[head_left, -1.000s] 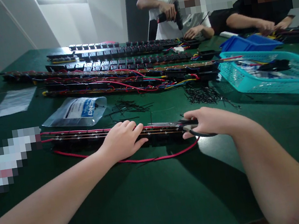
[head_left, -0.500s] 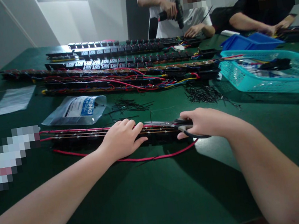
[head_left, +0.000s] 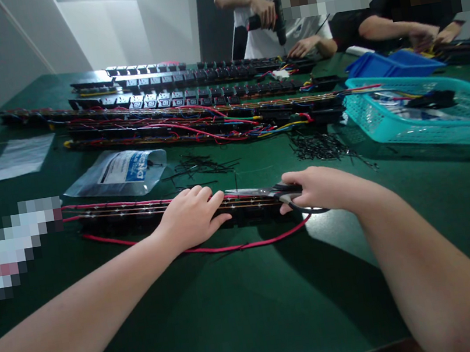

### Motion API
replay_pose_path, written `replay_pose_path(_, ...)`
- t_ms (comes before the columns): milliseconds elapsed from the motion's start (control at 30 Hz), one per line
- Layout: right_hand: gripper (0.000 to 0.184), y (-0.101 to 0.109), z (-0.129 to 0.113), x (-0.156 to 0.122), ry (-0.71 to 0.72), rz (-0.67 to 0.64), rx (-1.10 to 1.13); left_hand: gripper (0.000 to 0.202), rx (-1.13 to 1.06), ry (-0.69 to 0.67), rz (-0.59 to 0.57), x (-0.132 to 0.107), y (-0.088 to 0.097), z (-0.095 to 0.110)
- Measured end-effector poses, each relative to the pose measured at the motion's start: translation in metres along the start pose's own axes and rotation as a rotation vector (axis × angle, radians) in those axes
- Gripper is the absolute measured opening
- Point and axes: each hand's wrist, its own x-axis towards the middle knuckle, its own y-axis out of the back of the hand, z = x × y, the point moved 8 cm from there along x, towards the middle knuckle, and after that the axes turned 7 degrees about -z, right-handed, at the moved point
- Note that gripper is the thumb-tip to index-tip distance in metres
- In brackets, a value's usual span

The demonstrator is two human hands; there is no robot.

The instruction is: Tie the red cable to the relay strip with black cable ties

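A long black strip [head_left: 112, 225] with red and brown wires along its top lies across the table before me. My left hand [head_left: 192, 215] grips it near its middle, fingers over the far side and thumb on the near side. My right hand [head_left: 314, 190] holds black-handled scissors [head_left: 266, 192], with its fingers in the handles. Their blades point left along the top of the strip, close to my left fingers. A thin black cable-tie tail [head_left: 236, 180] stands up beside the blade tips. A loose red wire [head_left: 254, 244] loops along the strip's near side.
Two piles of black cable ties [head_left: 204, 164] lie beyond the strip, beside a clear labelled bag [head_left: 122, 172]. Further back are several wired black strips [head_left: 192, 126]. A turquoise basket [head_left: 427, 135] and blue bins [head_left: 391, 67] stand right. Across the table, one person holds a power drill [head_left: 278, 22]; another works beside them.
The scissors' handles have drawn slightly closer together in my right hand. My left hand stays in place on the strip. Across the table, the hands of the person in black have shifted.
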Motion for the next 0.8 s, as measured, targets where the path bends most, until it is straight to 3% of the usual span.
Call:
replay_pose_path(333,0.038,0.006,0.001,-0.003,0.031,0.04,0.1,0.047,-0.003,0.002,0.008,0.0,-0.001,-0.001)
replay_pose_path(433,0.034,0.012,0.012,-0.002,0.006,0.142,0.111,0.048,-0.006,0.002,0.003,0.0,-0.001,-0.001)
replay_pose_path(600,0.042,0.023,0.048,0.003,-0.089,0.41,0.117,0.048,-0.006,0.006,-0.007,-0.001,-0.002,0.0)
replay_pose_path(800,0.038,0.013,0.069,0.024,0.05,0.519,0.165,0.048,-0.012,0.014,-0.02,-0.001,-0.001,-0.001)
